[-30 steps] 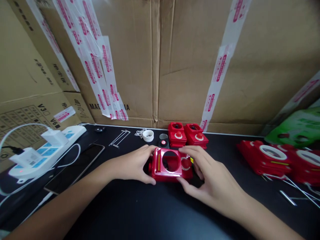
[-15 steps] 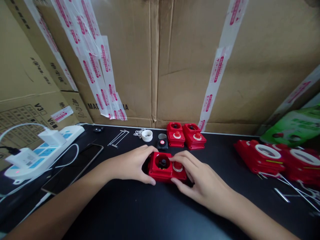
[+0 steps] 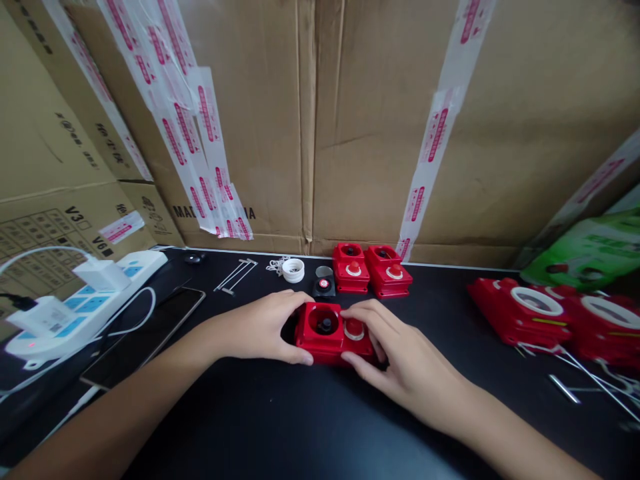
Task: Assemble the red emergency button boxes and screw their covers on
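Note:
A red alarm box (image 3: 320, 343) lies on the black table between my hands. It has a round open well with a dark post inside and, to the right, a red dome in a white ring. My left hand (image 3: 273, 327) grips its left end, thumb along the near side and fingers behind. My right hand (image 3: 387, 347) holds the right end, thumb at the near edge and fingers over the top beside the dome. Just behind it sits a small black part with a red-and-white round label (image 3: 324, 284).
Two more red boxes (image 3: 351, 270) stand at the back near the cardboard wall (image 3: 380, 133). White rings (image 3: 293, 270) and metal T-shaped rods (image 3: 236, 275) lie left of them. A phone (image 3: 150, 333) and power strip (image 3: 83, 307) are at left; finished-looking red units (image 3: 520, 313) and a green bag (image 3: 590, 250) at right.
Both hands keep their hold on the red alarm box. My right fingers have shifted very slightly, and the view has moved a little.

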Demonstrator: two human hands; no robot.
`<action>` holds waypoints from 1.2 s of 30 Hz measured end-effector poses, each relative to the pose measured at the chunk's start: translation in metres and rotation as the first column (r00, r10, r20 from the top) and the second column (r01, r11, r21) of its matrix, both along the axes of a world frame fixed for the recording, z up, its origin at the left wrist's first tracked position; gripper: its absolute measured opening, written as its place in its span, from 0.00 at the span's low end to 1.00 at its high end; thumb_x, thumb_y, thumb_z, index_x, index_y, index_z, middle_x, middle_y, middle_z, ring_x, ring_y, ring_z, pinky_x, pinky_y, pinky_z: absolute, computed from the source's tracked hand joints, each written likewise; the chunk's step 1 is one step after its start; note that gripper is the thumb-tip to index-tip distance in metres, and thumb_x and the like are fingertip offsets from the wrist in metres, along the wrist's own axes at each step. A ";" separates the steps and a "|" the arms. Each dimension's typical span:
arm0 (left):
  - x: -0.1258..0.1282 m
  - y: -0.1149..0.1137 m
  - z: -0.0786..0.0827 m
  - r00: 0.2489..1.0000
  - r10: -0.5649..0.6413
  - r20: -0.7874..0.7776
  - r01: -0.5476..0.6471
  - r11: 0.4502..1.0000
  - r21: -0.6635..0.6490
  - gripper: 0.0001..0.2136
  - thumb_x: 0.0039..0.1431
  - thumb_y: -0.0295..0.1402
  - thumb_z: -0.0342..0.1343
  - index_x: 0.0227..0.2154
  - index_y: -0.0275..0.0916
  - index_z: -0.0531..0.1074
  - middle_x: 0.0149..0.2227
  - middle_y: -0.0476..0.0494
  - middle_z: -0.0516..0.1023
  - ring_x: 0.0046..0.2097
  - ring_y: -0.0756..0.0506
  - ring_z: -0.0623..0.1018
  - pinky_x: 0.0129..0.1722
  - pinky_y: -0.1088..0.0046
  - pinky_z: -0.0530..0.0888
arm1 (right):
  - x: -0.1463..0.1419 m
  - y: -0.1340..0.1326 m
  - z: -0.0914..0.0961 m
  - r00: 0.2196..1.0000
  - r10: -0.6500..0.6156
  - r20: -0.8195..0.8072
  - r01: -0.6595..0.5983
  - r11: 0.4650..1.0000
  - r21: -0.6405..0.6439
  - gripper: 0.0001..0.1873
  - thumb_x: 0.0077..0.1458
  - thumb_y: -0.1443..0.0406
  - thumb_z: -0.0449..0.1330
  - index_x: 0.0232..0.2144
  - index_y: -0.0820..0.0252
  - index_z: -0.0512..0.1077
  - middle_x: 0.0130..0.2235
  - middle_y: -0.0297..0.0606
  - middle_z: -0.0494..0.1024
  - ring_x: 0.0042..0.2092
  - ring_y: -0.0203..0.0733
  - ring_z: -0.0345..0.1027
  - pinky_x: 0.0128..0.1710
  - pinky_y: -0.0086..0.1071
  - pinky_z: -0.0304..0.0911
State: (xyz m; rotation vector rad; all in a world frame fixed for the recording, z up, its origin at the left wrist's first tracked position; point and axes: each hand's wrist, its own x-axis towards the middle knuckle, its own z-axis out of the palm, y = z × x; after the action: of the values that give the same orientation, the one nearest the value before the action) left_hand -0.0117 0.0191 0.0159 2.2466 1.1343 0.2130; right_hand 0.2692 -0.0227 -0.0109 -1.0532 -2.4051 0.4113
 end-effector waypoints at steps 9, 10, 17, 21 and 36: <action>-0.002 -0.001 -0.001 1.000 -0.007 0.003 0.007 1.000 -0.002 0.33 0.52 0.48 0.73 0.58 0.43 0.72 0.57 0.38 0.76 0.59 0.32 0.76 0.59 0.54 0.72 | 0.001 0.001 0.004 0.999 -0.028 0.031 0.026 0.998 0.063 0.28 0.64 0.58 0.67 0.62 0.53 0.64 0.62 0.48 0.71 0.53 0.52 0.76 0.52 0.51 0.75; -0.002 -0.001 -0.001 1.000 -0.012 -0.001 0.012 1.000 0.002 0.32 0.52 0.48 0.73 0.57 0.43 0.72 0.56 0.39 0.76 0.58 0.32 0.76 0.59 0.54 0.72 | 0.002 0.001 0.006 0.998 -0.044 0.045 0.040 0.996 0.086 0.32 0.62 0.56 0.68 0.64 0.53 0.64 0.64 0.50 0.70 0.57 0.55 0.74 0.56 0.54 0.73; -0.002 -0.002 -0.001 0.999 -0.032 0.044 0.034 0.998 -0.046 0.26 0.52 0.44 0.73 0.50 0.41 0.72 0.48 0.44 0.77 0.46 0.39 0.78 0.45 0.63 0.75 | -0.001 0.003 0.009 0.995 -0.012 0.097 0.007 0.999 0.049 0.34 0.63 0.55 0.68 0.66 0.51 0.63 0.64 0.49 0.74 0.64 0.59 0.66 0.63 0.61 0.62; -0.001 -0.004 0.000 0.997 -0.005 0.076 0.015 0.991 -0.134 0.23 0.52 0.39 0.72 0.48 0.40 0.71 0.46 0.45 0.76 0.41 0.42 0.78 0.39 0.67 0.76 | -0.003 0.003 0.009 0.996 0.006 0.089 -0.001 0.999 -0.048 0.30 0.61 0.58 0.70 0.62 0.55 0.67 0.59 0.47 0.77 0.57 0.55 0.71 0.58 0.56 0.66; -0.006 -0.004 0.005 0.969 -0.057 0.240 0.047 0.998 0.045 0.24 0.51 0.36 0.72 0.51 0.43 0.72 0.49 0.43 0.75 0.45 0.40 0.81 0.41 0.67 0.82 | 0.012 0.002 0.024 0.997 0.062 -0.034 -0.064 0.997 -0.038 0.40 0.57 0.49 0.72 0.64 0.57 0.65 0.61 0.50 0.76 0.59 0.55 0.73 0.60 0.51 0.70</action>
State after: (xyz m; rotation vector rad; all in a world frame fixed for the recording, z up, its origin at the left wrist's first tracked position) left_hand -0.0181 0.0152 0.0209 2.2097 0.9481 0.4766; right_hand 0.2810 -0.0212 0.0133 -0.9819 -2.4153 0.4958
